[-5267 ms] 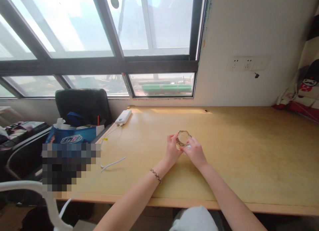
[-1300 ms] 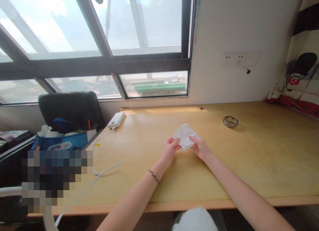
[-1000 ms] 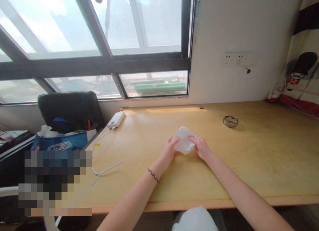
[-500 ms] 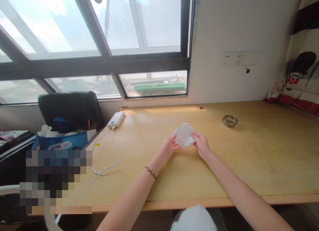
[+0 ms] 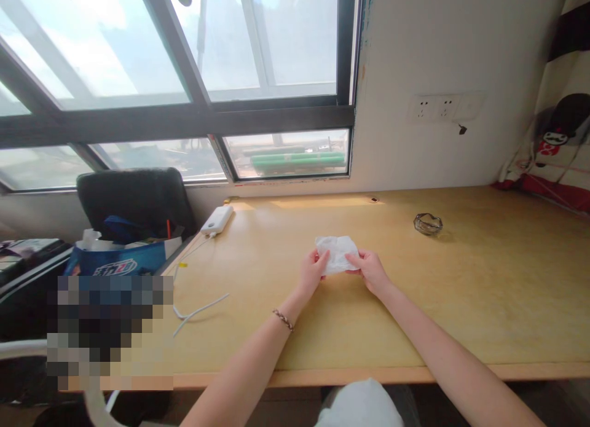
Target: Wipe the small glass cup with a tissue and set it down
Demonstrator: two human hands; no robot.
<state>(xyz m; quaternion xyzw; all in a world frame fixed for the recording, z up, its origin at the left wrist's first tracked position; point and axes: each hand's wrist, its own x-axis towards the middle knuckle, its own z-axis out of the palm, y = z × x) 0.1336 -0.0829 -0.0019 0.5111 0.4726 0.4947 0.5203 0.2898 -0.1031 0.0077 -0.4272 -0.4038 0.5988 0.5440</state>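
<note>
A small white tissue (image 5: 338, 250), creased and roughly rectangular, is held up over the wooden table (image 5: 359, 329). My left hand (image 5: 314, 270) grips its left side, thumb on the near face and fingers behind. On the opposite side, my right hand (image 5: 369, 268) pinches the tissue's lower right edge in the same way. A braided bracelet (image 5: 283, 320) circles my left wrist. To the right of both hands, apart from them, a glass ashtray-like dish (image 5: 428, 224) stands on the table.
A white power bank (image 5: 217, 220) with a white cable (image 5: 200, 310) lies at the table's left side. Beyond that edge are a black chair (image 5: 133, 199) and a blue bag (image 5: 120, 259). Windows and a wall with sockets (image 5: 436, 109) border the back; a patterned curtain (image 5: 560, 120) hangs right.
My left hand has closed its thumb and fingers onto the tissue's left side. The tissue now looks flatter and wider between both hands. The view has shifted slightly.
</note>
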